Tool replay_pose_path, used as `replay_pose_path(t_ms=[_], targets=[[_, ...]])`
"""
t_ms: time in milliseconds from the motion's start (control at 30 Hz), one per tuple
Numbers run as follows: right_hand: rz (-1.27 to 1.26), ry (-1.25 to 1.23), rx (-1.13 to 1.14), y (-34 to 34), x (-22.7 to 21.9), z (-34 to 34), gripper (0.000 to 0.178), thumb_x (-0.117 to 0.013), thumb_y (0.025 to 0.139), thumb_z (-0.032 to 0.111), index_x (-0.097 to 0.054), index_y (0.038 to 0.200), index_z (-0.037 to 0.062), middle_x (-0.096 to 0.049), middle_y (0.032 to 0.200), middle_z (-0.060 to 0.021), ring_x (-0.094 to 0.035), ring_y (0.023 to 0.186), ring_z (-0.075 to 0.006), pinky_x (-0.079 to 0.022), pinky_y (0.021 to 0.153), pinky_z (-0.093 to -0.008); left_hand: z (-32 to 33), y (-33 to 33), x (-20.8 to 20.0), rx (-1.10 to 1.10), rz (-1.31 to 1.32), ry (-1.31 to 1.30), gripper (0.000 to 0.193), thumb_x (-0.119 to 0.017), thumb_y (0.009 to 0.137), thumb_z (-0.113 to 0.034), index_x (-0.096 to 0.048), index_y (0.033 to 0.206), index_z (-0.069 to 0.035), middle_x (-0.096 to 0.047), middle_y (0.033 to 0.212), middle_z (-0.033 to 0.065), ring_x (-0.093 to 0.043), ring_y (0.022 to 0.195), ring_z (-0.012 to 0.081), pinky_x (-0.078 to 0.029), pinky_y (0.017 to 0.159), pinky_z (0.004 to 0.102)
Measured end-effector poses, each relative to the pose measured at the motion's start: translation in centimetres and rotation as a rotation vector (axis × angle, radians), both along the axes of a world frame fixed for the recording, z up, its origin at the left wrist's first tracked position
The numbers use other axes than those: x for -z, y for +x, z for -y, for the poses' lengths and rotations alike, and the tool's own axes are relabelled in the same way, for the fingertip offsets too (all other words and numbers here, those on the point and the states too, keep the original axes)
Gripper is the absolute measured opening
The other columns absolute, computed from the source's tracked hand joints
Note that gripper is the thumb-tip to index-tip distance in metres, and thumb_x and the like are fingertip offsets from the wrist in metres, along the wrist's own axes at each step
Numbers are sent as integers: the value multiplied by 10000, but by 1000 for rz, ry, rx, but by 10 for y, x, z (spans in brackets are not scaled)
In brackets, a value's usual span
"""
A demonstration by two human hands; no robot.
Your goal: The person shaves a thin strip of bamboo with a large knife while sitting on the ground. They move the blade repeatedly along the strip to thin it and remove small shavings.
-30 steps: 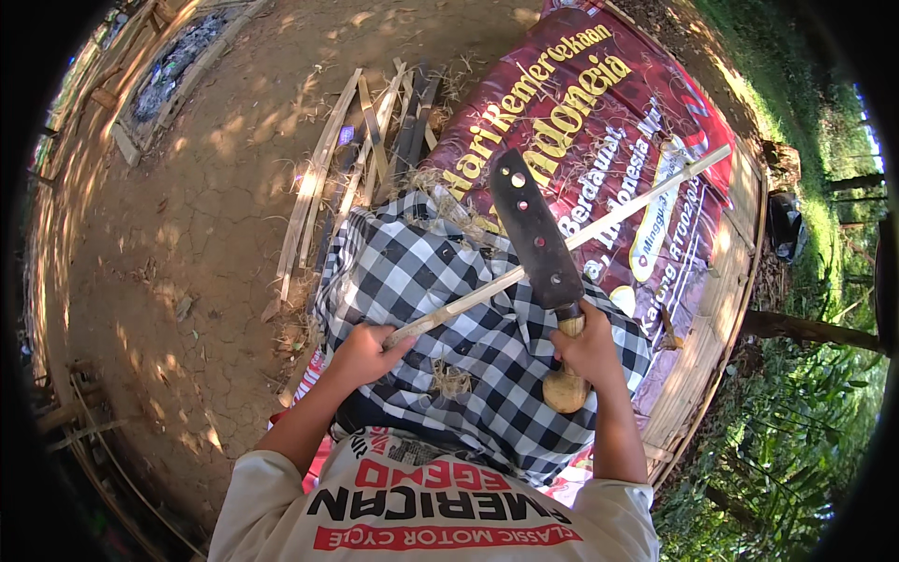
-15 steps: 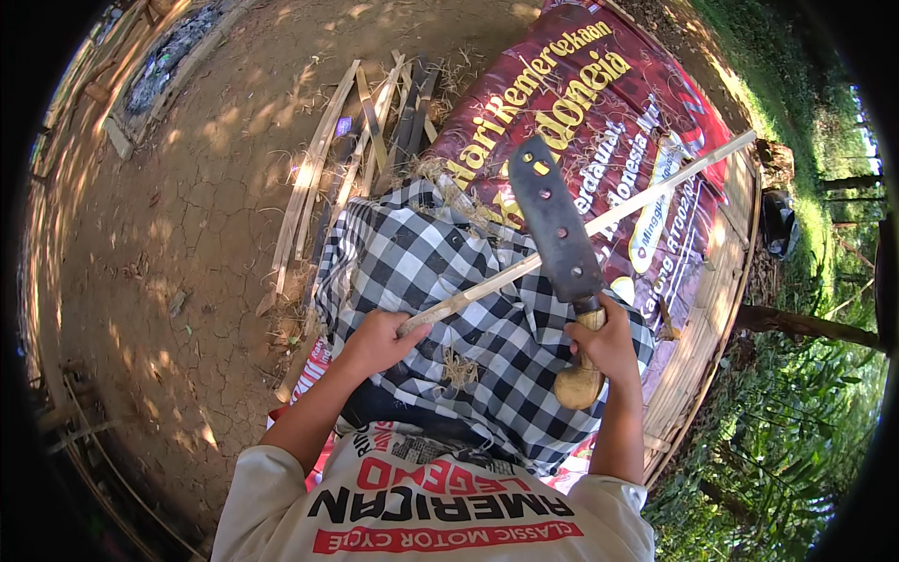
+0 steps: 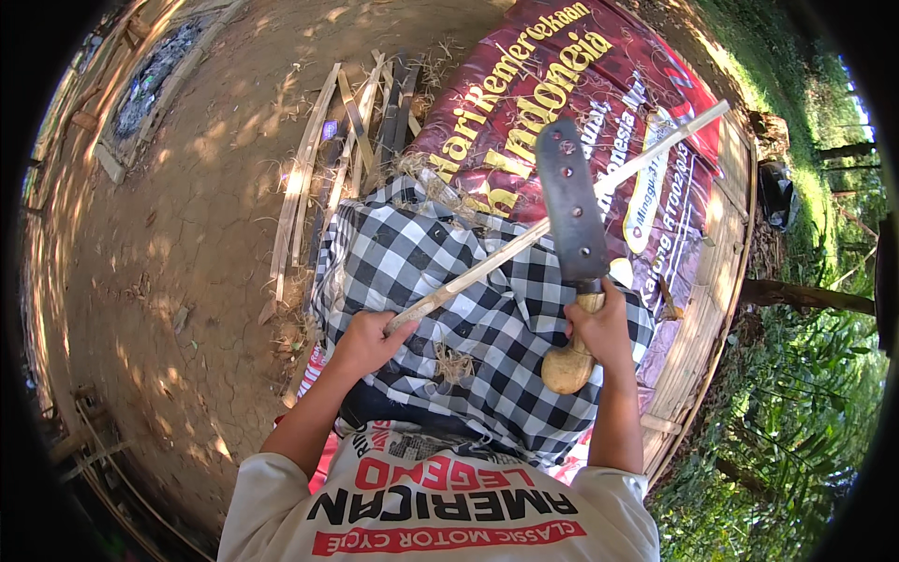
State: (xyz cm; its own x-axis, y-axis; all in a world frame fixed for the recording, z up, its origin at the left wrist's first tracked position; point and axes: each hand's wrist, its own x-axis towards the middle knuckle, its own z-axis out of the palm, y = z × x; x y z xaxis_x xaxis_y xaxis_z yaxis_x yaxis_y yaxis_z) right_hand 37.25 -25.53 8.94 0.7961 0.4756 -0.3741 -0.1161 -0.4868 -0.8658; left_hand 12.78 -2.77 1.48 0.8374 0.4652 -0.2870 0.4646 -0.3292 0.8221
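Observation:
A long pale bamboo strip (image 3: 478, 271) slants up and to the right across my lap. My left hand (image 3: 371, 343) is closed round its near end. In my right hand (image 3: 601, 328) is a cleaver-like machete (image 3: 570, 197), its dark, broad blade pierced by several holes and its wooden handle ending in a round knob. The blade lies across the strip, hiding a short stretch of it; whether the edge touches cannot be told. Under both hands a black-and-white checked cloth (image 3: 393, 258) covers my lap, with a small tuft of shavings (image 3: 455, 363) on it.
Beyond the cloth spreads a maroon printed banner (image 3: 487, 112) strewn with curly shavings, on a bamboo platform (image 3: 698, 351). Several split bamboo strips (image 3: 302, 187) lie left of it, over cracked bare earth (image 3: 206, 244). Green plants (image 3: 777, 403) grow at the right.
The machete has turned more upright, its tip shifting right, and its knob has moved slightly up and left. The strip stays in my left hand; its far end appears a little further left.

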Motion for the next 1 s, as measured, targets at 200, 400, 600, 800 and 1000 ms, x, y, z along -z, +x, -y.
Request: replay_pose_path(t_ms=[200, 400, 600, 800, 1000], targets=[[-60, -46, -114, 0, 3, 8, 311, -617, 712, -38, -559, 1016, -71, -597, 687, -72, -576, 507, -120, -463, 473, -265, -2, -1, 2, -3, -7, -25, 419, -671, 882, -312, -574, 667, 35, -468, 491, 126, -417, 440, 161, -384, 454, 338], [-51, 50, -61, -23, 22, -4, 290, -620, 733, -48, -527, 1008, -63, -569, 661, -56, -568, 511, -128, -458, 467, -277, -9, -8, 13, -43, 15, -192, 429, -659, 902, -303, -551, 655, 30, -407, 497, -3, -344, 497, 69, -305, 434, 294], [-78, 68, -9, -2, 20, -3, 281, -611, 717, -60, -547, 990, -53, -582, 660, -58, -567, 501, -120, -458, 457, -266, -12, -6, 18, -32, 39, -230, 396, -649, 909, -289, -578, 688, 32, -419, 514, -15, -344, 511, 64, -296, 452, 282], [-61, -14, -118, -9, 19, -4, 239, -616, 707, -40, -545, 932, -74, -598, 700, -82, -575, 502, -130, -463, 464, -281, -11, -11, 9, -42, 36, -211, 404, -633, 918, -290, -577, 691, 39, -393, 508, -11, -345, 513, 65, -303, 445, 295], [-169, 105, 45, -12, 23, -10, 261, -625, 695, -48, -551, 945, -71, -593, 685, -79, -580, 522, -127, -469, 479, -274, -12, -5, 13, -21, 43, -202, 413, -603, 938, -291, -592, 710, 53, -428, 502, 14, -372, 509, 73, -330, 452, 297]])
